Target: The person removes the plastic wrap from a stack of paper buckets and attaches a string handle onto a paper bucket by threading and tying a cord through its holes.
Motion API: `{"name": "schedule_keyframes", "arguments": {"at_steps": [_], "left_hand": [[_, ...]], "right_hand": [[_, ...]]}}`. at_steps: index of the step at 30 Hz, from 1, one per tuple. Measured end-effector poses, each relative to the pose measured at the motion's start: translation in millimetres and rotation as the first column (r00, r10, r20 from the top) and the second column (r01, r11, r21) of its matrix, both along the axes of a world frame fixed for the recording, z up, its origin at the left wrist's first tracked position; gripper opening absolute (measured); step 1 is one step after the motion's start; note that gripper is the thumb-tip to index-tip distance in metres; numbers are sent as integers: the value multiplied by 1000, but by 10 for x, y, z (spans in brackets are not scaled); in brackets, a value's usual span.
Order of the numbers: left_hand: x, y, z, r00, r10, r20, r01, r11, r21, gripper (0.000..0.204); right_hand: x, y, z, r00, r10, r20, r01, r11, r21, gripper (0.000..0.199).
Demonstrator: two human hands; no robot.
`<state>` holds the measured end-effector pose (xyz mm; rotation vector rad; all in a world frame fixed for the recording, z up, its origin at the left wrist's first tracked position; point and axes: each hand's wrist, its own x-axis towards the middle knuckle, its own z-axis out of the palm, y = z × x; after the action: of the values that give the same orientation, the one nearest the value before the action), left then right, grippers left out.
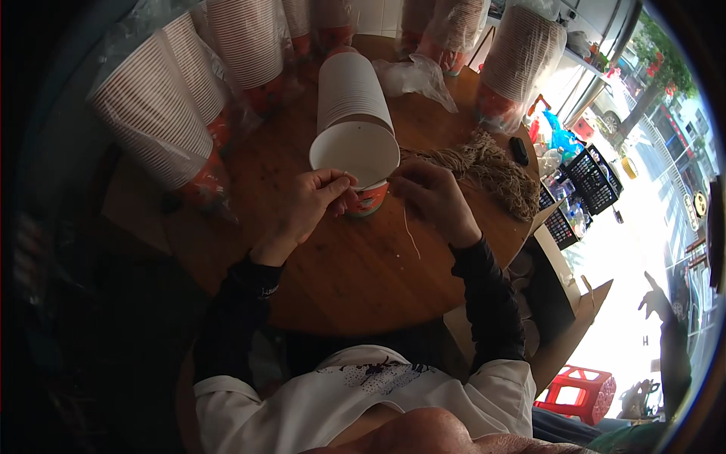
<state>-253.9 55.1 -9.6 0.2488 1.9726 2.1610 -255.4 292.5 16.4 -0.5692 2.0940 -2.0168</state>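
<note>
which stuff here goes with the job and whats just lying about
Apparently the job:
paper cup, left hand at its rim
string hanging by right hand
likely supplies: cord bundle, cup stack, wrapped stacks

Likely just lying about:
crumpled plastic
small black object
red stool
black crates

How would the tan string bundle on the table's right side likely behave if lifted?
The string bundle would probably droop: its strands lie loose and wavy. Some may snag together, since they overlap in a tangle. It also looks light for its bulk, being made of thin strands.
</note>
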Motion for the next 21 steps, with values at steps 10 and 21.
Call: {"name": "schedule_keyframes", "arguments": {"at_steps": [10,21], "left_hand": [[-421,66,50,721,-120,-682,-293,840,-458,23],[-379,136,141,945,-148,-290,-26,853,-521,22]], "right_hand": [[-496,-183,26,886,-66,-459,142,981,134,14],[-715,-308,103,708,-40,-705,234,955,181,13]]}}
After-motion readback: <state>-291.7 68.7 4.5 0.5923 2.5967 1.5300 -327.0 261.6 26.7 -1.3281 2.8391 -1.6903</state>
